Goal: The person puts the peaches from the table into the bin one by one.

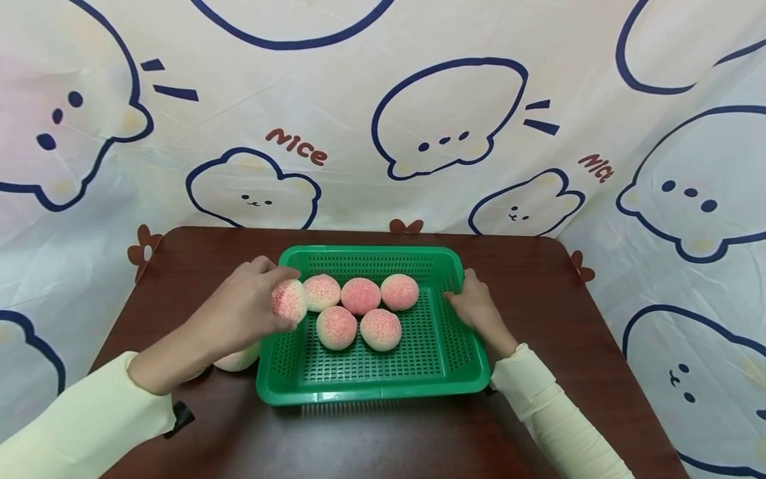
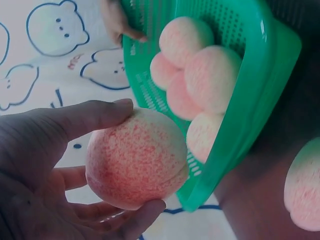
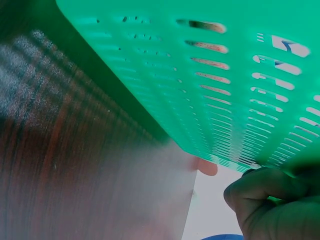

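A pink-and-cream peach (image 1: 289,305) is gripped in my left hand (image 1: 248,303), just over the left rim of a green plastic basket (image 1: 374,392). In the left wrist view, thumb and fingers curve around that peach (image 2: 137,160). Several similar peaches (image 1: 360,296) lie inside the basket, grouped toward its left and middle. My right hand (image 1: 477,307) holds the basket's right rim, its thumb over the inner side. From the right wrist view, curled fingers show beneath the perforated basket wall (image 3: 150,65), which partly hides the hand.
Another peach (image 1: 238,359) sits on the dark wooden table (image 1: 395,446) left of the basket, partly covered by my left arm. A bit of one more round thing shows beside it. A cartoon-printed cloth (image 1: 347,106) hangs behind the table and at both sides.
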The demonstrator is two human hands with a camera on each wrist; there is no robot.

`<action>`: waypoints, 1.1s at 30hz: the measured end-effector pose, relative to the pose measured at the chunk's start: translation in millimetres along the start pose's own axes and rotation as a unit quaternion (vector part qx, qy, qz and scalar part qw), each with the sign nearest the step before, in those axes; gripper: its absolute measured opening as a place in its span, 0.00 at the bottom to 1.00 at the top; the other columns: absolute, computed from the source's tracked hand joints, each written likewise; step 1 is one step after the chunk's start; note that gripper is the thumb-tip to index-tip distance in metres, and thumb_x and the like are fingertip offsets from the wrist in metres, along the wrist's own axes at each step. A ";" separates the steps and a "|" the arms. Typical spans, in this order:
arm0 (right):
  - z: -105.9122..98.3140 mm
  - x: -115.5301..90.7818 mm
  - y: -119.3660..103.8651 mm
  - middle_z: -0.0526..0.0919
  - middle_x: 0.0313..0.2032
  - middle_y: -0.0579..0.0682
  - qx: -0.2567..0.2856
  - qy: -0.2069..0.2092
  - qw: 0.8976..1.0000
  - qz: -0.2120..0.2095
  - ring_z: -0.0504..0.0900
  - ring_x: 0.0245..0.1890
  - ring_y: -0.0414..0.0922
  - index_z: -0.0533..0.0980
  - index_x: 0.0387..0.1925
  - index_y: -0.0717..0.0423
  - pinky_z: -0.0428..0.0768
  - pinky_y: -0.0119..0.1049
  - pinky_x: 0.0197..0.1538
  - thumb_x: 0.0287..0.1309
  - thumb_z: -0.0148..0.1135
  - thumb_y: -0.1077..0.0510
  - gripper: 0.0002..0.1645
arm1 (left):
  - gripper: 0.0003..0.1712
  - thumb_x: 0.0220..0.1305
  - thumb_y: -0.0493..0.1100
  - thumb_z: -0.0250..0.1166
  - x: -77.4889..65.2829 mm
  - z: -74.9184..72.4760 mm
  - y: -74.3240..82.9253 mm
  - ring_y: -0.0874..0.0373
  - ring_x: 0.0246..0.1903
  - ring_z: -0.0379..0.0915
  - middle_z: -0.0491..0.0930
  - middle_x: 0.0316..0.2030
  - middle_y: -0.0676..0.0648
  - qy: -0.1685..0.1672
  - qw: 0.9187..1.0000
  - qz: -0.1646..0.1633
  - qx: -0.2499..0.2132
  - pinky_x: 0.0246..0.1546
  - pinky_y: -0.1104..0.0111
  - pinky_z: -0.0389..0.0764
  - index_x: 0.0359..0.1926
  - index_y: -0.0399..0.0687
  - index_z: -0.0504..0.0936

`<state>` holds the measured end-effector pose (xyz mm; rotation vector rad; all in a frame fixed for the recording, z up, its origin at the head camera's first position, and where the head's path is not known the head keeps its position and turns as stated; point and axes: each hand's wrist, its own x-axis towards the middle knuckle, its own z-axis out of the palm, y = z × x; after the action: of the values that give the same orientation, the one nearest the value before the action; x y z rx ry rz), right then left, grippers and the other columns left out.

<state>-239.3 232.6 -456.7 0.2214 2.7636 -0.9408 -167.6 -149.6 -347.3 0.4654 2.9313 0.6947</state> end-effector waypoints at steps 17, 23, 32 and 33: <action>-0.8 0.3 -3.2 0.78 0.56 0.70 0.002 0.004 1.000 -0.002 0.84 0.52 0.62 0.59 0.68 0.68 0.84 0.56 0.49 0.71 0.58 0.54 0.34 | 0.44 0.40 0.41 0.86 -1.9 35.6 6.0 0.41 0.57 0.78 0.79 0.59 0.36 -0.076 0.996 0.038 -0.021 0.48 0.52 0.86 0.61 0.37 0.79; -0.5 0.0 -2.3 0.78 0.57 0.70 0.003 0.004 1.000 -0.002 0.84 0.52 0.62 0.59 0.69 0.68 0.85 0.55 0.49 0.71 0.58 0.55 0.34 | 0.44 0.36 0.38 0.87 -4.3 46.7 8.2 0.41 0.53 0.79 0.82 0.52 0.40 -0.085 0.995 0.054 0.009 0.46 0.54 0.86 0.59 0.36 0.80; -0.6 -1.3 -1.3 0.77 0.58 0.71 -0.002 0.004 1.000 0.001 0.83 0.55 0.62 0.58 0.69 0.69 0.84 0.56 0.51 0.71 0.58 0.55 0.34 | 0.44 0.32 0.39 0.88 -6.5 58.8 9.3 0.44 0.52 0.79 0.82 0.53 0.43 -0.108 0.992 0.056 0.032 0.47 0.55 0.84 0.57 0.37 0.82; -0.4 -1.2 -0.9 0.78 0.57 0.71 -0.001 0.004 1.000 0.000 0.83 0.54 0.62 0.58 0.69 0.69 0.84 0.56 0.51 0.71 0.58 0.55 0.34 | 0.44 0.32 0.39 0.88 -6.5 59.6 9.3 0.45 0.52 0.79 0.82 0.53 0.43 -0.108 0.992 0.054 0.033 0.47 0.55 0.84 0.57 0.38 0.82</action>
<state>-238.4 232.0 -455.6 0.2243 2.7723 -0.9393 -149.4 -118.6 -396.2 0.6656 2.7475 0.5217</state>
